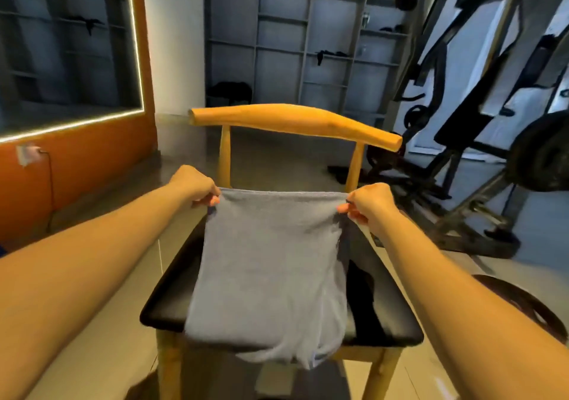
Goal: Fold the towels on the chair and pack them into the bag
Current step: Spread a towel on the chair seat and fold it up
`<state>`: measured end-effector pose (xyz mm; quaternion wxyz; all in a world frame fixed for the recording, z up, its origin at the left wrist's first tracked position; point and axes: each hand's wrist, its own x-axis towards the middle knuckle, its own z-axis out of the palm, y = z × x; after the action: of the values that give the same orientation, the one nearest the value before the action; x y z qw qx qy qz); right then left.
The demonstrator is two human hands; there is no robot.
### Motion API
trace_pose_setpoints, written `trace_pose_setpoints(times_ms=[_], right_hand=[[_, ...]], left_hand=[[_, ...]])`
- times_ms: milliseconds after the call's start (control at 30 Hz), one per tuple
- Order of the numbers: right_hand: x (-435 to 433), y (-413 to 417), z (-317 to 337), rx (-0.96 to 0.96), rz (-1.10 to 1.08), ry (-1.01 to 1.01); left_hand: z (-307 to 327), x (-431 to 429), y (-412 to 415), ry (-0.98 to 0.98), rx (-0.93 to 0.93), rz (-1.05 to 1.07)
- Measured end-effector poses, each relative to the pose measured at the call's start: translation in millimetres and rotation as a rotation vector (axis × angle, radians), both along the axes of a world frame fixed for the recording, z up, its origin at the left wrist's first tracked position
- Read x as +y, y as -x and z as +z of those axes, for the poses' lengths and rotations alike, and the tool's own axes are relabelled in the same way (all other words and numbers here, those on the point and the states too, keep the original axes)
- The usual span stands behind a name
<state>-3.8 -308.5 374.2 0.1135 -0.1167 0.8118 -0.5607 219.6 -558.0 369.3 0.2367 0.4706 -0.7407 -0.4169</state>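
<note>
A grey towel [271, 270] hangs doubled over the black seat of a wooden chair [172, 291], its lower edge drooping past the seat's front. My left hand [197, 187] pinches the towel's top left corner. My right hand [366, 205] pinches the top right corner. Both hands hold the top edge taut, raised above the rear of the seat, just in front of the chair's curved backrest [292, 122]. A dark piece of cloth [363, 282] shows on the seat to the right of the towel. No bag can be clearly made out.
Dark gym equipment [480, 116] with weight plates stands close on the right. Grey shelving [295, 42] lines the back wall. An orange wall with a lit-edged mirror [92, 140] is on the left. A dark round object [523, 304] lies on the floor at my right forearm.
</note>
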Motion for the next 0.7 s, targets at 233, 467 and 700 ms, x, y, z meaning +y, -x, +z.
trace_pose_setpoints(times_ms=[233,467,700], right_hand=[[-41.9,33.2,-53.1,0.011,-0.038,-0.030],[-60.5,47.7,-82.7,-0.018,0.120,-0.089],[-12.8,9.7,-81.6,0.124,0.320,-0.203]], left_hand=[[-62.4,-33.9,59.6,-0.005,-0.005,0.172],[-93.0,-45.6,70.5,0.143,-0.215,-0.046],[-74.4,45.2,40.0,0.398,-0.187,-0.546]])
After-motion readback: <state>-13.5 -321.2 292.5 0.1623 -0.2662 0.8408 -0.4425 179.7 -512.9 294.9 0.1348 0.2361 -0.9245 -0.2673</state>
